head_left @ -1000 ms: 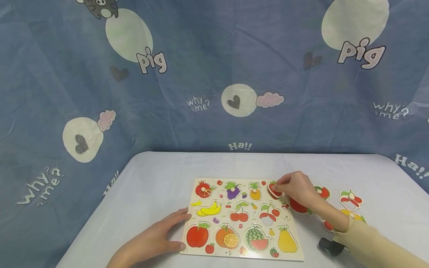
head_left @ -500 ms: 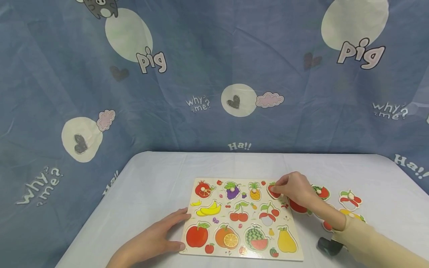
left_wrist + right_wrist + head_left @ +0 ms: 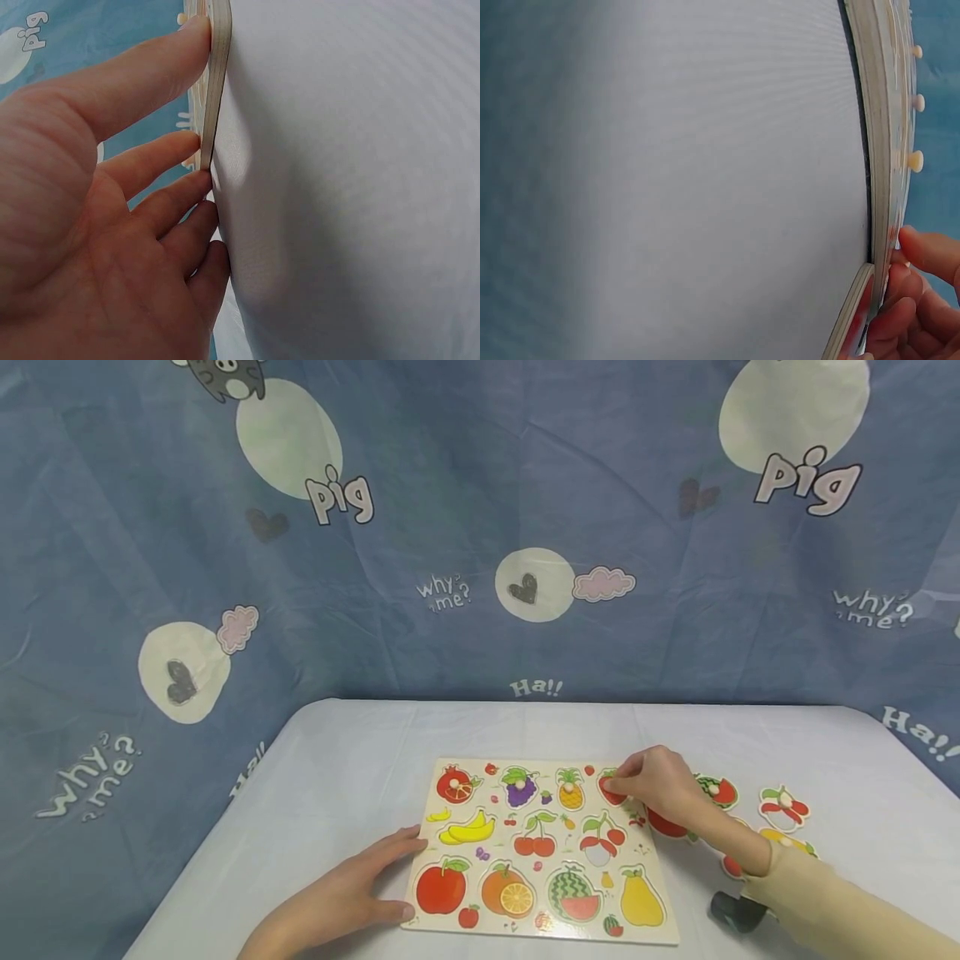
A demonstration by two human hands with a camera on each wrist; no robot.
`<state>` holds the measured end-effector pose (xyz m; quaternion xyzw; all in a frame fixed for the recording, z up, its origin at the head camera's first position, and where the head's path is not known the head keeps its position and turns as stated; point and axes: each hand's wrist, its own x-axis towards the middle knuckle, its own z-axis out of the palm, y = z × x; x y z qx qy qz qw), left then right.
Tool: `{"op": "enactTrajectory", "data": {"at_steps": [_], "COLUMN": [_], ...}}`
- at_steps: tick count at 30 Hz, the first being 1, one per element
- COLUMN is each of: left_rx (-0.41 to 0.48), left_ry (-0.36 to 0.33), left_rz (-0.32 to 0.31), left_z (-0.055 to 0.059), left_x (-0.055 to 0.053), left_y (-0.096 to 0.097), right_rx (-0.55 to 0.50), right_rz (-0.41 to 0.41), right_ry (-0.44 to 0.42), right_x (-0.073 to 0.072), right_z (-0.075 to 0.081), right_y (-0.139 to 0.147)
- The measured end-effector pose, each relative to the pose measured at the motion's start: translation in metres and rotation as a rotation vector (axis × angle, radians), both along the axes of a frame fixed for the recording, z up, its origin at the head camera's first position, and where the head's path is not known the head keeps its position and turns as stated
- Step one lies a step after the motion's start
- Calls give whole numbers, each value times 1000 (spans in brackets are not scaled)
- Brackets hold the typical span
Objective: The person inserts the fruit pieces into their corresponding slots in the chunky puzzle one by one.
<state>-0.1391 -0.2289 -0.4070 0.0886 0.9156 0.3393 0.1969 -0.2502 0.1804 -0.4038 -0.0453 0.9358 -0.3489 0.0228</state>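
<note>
A fruit puzzle board (image 3: 474, 883) lies flat on the white table. My left hand (image 3: 337, 893) is at its left edge; in the left wrist view the thumb and forefinger touch the board's side (image 3: 219, 75). Up at the far right corner, my right hand (image 3: 663, 783) pinches the strawberry puzzle piece (image 3: 609, 798), its knob hidden by the fingertips. That piece looks flat in its strawberry-shaped place. Pomegranate (image 3: 450, 792), grape (image 3: 517, 797) and pineapple (image 3: 572, 799) pieces with knobs sit in the same row.
Right of the board lie several loose pieces, among them a watermelon slice (image 3: 726, 793), a red-and-white piece with green leaves (image 3: 785, 814) and a red one (image 3: 666, 825) partly under the right arm. A dark object (image 3: 737, 912) is beside the right sleeve.
The strawberry piece, tilted with its white edge showing a second ago, has gone down level with the board. My right hand has shifted very slightly; the left hand stays put.
</note>
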Motion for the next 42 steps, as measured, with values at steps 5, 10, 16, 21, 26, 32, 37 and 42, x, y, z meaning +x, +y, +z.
{"op": "enactTrajectory", "data": {"at_steps": [5,10,16,21,26,32,37,42], "left_rx": [20,15,18,7,-7,16,23,16], "left_ry": [-1,5,-4,-4,1,-3,-3,3], "left_rz": [-8,-10,-6,-5,-3,-9,-16,-13], "left_z": [0,0,0,1,1,2,2,2], "left_x": [-1,-1,0,0,1,0,0,1], "left_y": [0,1,1,0,1,1,1,0], "right_rx": [-6,-1,-7,-11,-4,-7,-16,-33], "right_rz": [40,120,186,215,210,235,276,334], "right_ry": [16,22,21,18,23,51,34,7], "right_x": [0,-3,-4,-3,-4,0,4,7], "right_z": [-1,-2,-2,0,2,6,16,23], "right_y": [2,7,12,13,16,21,27,34]}}
